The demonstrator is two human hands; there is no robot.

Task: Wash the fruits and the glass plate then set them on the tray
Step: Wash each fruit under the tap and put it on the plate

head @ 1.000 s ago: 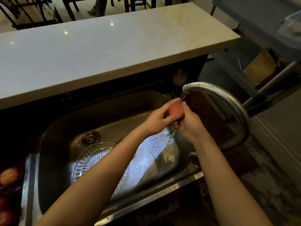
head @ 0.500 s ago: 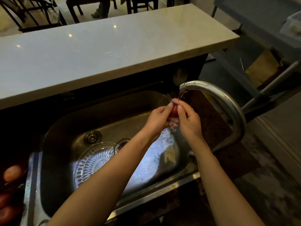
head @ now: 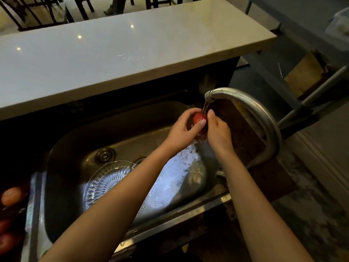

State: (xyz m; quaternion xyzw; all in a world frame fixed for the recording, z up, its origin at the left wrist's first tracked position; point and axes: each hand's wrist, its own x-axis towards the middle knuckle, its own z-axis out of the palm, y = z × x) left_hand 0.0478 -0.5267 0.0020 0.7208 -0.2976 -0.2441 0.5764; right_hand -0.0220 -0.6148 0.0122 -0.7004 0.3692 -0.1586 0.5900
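A small red fruit (head: 198, 118) sits between both my hands under the running water from the curved metal faucet (head: 245, 106). My left hand (head: 183, 131) cups it from the left with the thumb across its front. My right hand (head: 217, 129) presses it from the right. A cut-glass plate (head: 105, 180) lies on the bottom of the steel sink (head: 75, 140), partly hidden by my left forearm. Other reddish fruits (head: 11, 195) rest in the dark at the far left on what may be the tray (head: 31, 214); its surface is hard to make out.
A pale stone counter (head: 113, 53) runs along the back above the sink. Chair legs (head: 28, 14) stand beyond it. The sink drain (head: 104, 155) is at the back left of the basin. Grey furniture and metal legs (head: 311, 95) fill the right side.
The fruit has turned between my hands under the water; my left thumb now lies across its front, and more of its red skin shows than half a second ago.
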